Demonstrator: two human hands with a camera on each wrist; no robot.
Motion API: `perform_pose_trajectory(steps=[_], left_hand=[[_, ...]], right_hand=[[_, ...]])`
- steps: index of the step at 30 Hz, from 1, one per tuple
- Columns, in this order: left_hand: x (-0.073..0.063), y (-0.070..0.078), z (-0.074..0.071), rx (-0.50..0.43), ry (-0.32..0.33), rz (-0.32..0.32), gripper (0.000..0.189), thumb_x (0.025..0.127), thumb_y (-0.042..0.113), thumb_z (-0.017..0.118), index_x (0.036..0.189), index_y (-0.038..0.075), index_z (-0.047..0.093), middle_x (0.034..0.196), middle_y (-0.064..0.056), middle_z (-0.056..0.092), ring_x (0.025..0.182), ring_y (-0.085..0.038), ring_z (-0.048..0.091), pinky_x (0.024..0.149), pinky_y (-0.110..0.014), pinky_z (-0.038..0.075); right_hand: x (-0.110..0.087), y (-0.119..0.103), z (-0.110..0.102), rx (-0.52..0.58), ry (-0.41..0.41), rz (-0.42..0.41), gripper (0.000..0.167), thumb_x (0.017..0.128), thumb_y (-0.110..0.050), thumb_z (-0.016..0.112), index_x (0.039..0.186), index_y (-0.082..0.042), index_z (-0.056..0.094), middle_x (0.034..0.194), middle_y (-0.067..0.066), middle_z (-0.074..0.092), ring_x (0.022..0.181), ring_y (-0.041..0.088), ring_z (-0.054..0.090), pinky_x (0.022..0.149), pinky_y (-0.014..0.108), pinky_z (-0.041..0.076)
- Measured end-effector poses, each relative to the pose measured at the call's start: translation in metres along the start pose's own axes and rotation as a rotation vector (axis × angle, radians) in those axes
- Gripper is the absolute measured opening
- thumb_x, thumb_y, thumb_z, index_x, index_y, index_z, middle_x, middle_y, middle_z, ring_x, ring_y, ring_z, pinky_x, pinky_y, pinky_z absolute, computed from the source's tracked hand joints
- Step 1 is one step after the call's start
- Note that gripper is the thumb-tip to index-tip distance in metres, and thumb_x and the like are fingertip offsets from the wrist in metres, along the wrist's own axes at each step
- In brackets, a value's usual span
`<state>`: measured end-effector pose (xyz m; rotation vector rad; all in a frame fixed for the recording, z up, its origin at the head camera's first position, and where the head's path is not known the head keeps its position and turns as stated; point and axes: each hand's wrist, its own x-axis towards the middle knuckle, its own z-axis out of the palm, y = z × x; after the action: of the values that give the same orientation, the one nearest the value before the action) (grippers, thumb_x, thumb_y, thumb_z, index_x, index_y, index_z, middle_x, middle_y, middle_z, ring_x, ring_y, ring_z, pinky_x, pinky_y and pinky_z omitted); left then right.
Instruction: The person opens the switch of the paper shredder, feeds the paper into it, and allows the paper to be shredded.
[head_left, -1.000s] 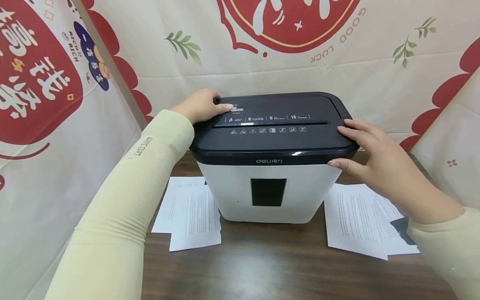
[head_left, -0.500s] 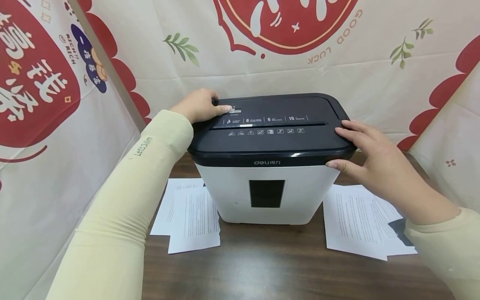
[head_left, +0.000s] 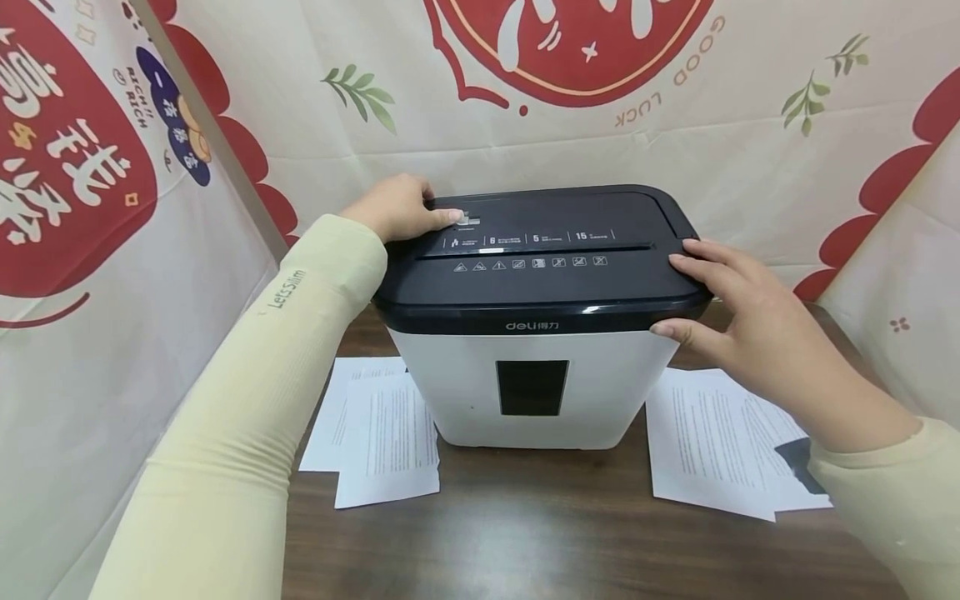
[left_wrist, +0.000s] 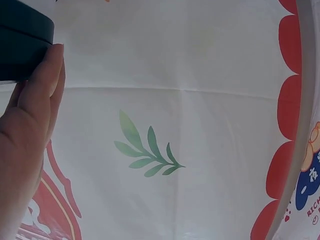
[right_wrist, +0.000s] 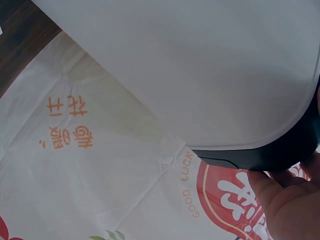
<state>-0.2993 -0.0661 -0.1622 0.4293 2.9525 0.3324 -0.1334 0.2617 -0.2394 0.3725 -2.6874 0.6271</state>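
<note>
Black and white, the paper shredder (head_left: 536, 346) stands upright on the wooden counter (head_left: 495, 542). Its black lid (head_left: 540, 287) carries "deli 得力" on the front edge; on top are the figures 6, 5 and 15, and 8 small icons. The left hand (head_left: 401, 210) has its fingers clamped on the lid's left end, thumb on top. The right hand (head_left: 750, 308) grips the right front corner, thumb at the front edge. Printed papers (head_left: 386, 450) lie on both sides, too small to read. The left sleeve (head_left: 288, 312) says "Lets Slim"; the cloth (head_left: 570, 146) behind, "GOOD LUCK".
</note>
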Motion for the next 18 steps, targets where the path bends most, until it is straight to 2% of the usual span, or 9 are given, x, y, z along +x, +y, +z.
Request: perform_pose_trajectory(steps=[6, 18], left_hand=[[0.0000, 0.0038, 0.0020, 0.017, 0.006, -0.027, 0.059, 0.092, 0.054, 0.055, 0.117, 0.001, 0.055, 0.106, -0.013, 0.058, 0.103, -0.027, 0.052, 0.091, -0.038, 0.041], [-0.0001, 0.0076, 0.0020, 0.025, 0.008, -0.025, 0.066, 0.090, 0.058, 0.054, 0.122, 0.000, 0.052, 0.112, -0.013, 0.056, 0.107, -0.027, 0.051, 0.096, -0.038, 0.041]], right_hand=[[-0.0015, -0.0016, 0.0002, 0.003, 0.006, 0.000, 0.078, 0.070, -0.017, 0.086, 0.137, 0.003, 0.050, 0.146, 0.022, 0.039, 0.132, 0.045, 0.036, 0.092, 0.065, 0.039], [-0.0014, -0.0015, 0.0005, 0.002, 0.013, -0.014, 0.077, 0.071, -0.016, 0.086, 0.137, 0.003, 0.050, 0.146, 0.022, 0.039, 0.132, 0.046, 0.036, 0.093, 0.065, 0.039]])
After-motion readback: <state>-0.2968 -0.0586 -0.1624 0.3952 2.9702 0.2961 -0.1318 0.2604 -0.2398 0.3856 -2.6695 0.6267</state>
